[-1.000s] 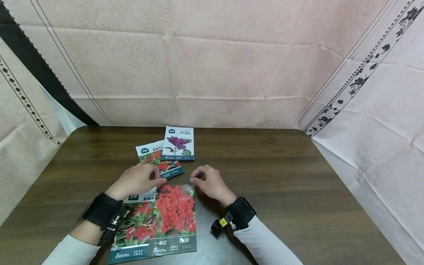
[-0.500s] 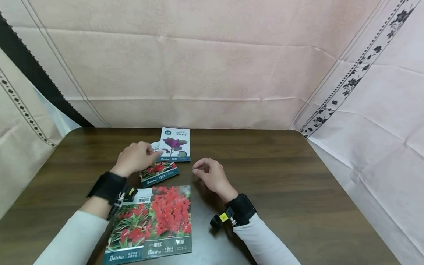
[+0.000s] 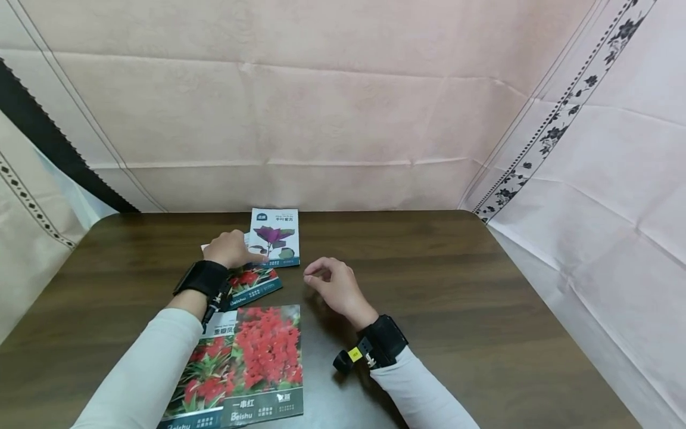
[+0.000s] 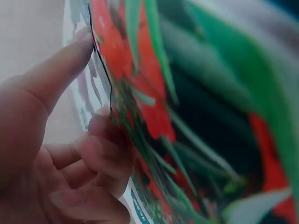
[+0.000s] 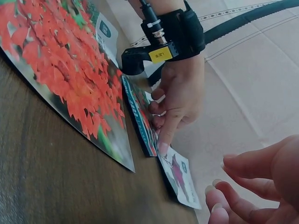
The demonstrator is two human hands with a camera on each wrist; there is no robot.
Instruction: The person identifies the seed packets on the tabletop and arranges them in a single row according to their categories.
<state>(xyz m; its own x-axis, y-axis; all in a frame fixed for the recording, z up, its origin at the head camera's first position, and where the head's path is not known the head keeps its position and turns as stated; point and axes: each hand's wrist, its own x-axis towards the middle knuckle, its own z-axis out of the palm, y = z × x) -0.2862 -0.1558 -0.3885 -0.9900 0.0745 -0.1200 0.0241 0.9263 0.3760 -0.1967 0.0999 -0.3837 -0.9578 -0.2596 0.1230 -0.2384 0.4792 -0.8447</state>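
Note:
In the head view my left hand [image 3: 230, 250] rests at two small overlapping packets that look like seed packets. Its thumb touches the lower left of the purple-plant packet [image 3: 283, 235], and the other fingers are curled over the red-flower packet [image 3: 259, 285] beneath. Whether they pinch an edge is unclear; the left wrist view shows the thumb [image 4: 70, 60] stretched out and the fingers bent. My right hand [image 3: 336, 287] hovers over the wood to the right, fingers loosely bent and holding nothing. Nearer me lie two large red-flower packets, the right one [image 3: 270, 351] overlapping the left one [image 3: 209, 387].
The packets lie on a dark wooden table [image 3: 455, 316]. Patterned pale cloth [image 3: 332, 119] hangs behind it, with a black strip [image 3: 59, 143] at the left. A black camera band [image 3: 383, 342] sits on each wrist.
My left hand has moved from above the large packets forward to the small ones and come down on them. The right hand stays nearly still. The whole head view has shifted slightly.

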